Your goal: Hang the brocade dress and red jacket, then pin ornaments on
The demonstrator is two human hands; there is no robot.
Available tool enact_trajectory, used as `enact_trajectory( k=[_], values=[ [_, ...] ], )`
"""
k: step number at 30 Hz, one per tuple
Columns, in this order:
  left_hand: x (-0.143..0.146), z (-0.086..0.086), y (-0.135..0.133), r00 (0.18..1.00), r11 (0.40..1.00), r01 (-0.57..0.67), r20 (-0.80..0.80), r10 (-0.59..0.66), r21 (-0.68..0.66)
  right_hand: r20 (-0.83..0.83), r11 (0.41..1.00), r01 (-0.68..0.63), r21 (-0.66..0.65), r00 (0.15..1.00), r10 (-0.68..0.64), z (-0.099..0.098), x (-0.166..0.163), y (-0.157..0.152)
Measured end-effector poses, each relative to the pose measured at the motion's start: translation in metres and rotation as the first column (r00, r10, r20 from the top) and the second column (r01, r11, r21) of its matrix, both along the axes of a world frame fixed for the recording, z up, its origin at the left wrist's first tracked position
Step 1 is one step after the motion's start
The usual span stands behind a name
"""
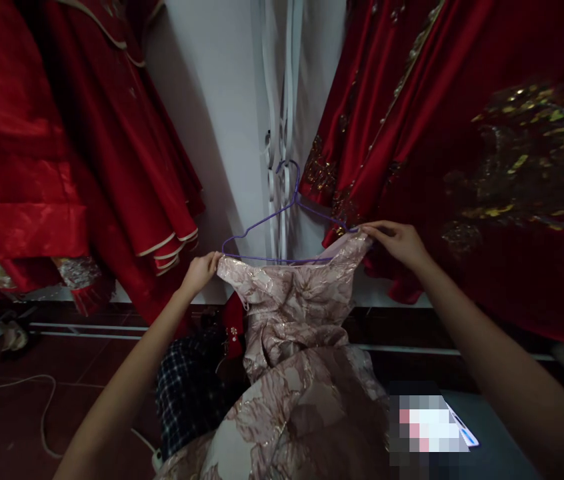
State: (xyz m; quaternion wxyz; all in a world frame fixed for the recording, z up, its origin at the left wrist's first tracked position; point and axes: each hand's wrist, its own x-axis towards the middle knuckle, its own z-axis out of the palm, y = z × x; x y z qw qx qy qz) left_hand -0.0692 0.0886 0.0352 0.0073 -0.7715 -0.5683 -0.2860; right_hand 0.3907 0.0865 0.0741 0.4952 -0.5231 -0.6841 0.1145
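Note:
A pale pink floral brocade dress hangs down in front of me, its skirt spreading toward the bottom of the view. A thin purple wire hanger rises behind its top edge, hook pointing up against the white wall. My left hand is closed on the dress's left top corner, by the hanger's left end. My right hand pinches the dress's right top corner at the hanger's right end.
Red satin gowns hang at the left, and red gowns with gold embroidery at the right. White straps dangle down the wall. A dark checked cloth and a white cable lie on the dark red floor.

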Motion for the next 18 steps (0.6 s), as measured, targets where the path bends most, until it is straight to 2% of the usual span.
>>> enact_trajectory(
  k=[2,5,6,9,11,13,15,18],
  values=[
    [-0.003,-0.013,-0.012,0.998,0.996,-0.007,-0.06,0.002,-0.088,-0.009,0.994,0.078,-0.079,0.997,-0.079,-0.014,0.012,-0.002],
    [0.012,-0.014,-0.033,0.971,0.979,0.108,-0.195,-0.141,-0.174,0.048,0.95,0.179,-0.256,0.984,-0.172,-0.043,0.027,-0.008],
    [0.022,-0.009,-0.04,0.948,0.968,0.18,-0.233,-0.219,-0.176,0.067,0.933,0.168,-0.318,0.986,-0.154,-0.053,0.029,-0.012],
    [0.066,0.012,-0.049,0.853,0.895,0.44,-0.277,-0.443,-0.076,0.133,0.917,-0.021,-0.398,0.988,0.081,-0.068,0.023,-0.026],
    [0.098,0.022,-0.045,0.788,0.816,0.577,-0.283,-0.546,0.032,0.216,0.927,-0.097,-0.363,0.959,0.185,-0.066,0.011,-0.034],
    [0.125,0.021,-0.034,0.743,0.759,0.643,-0.316,-0.589,0.097,0.312,0.958,-0.115,-0.264,0.929,0.197,-0.055,-0.005,-0.041],
    [0.144,0.01,-0.023,0.747,0.772,0.628,-0.357,-0.562,0.098,0.397,0.981,-0.137,-0.14,0.899,0.183,-0.043,-0.017,-0.043],
    [0.155,-0.01,-0.022,0.78,0.831,0.55,-0.404,-0.478,0.078,0.471,0.99,-0.14,-0.013,0.873,0.129,-0.03,-0.021,-0.039]
  ],
)
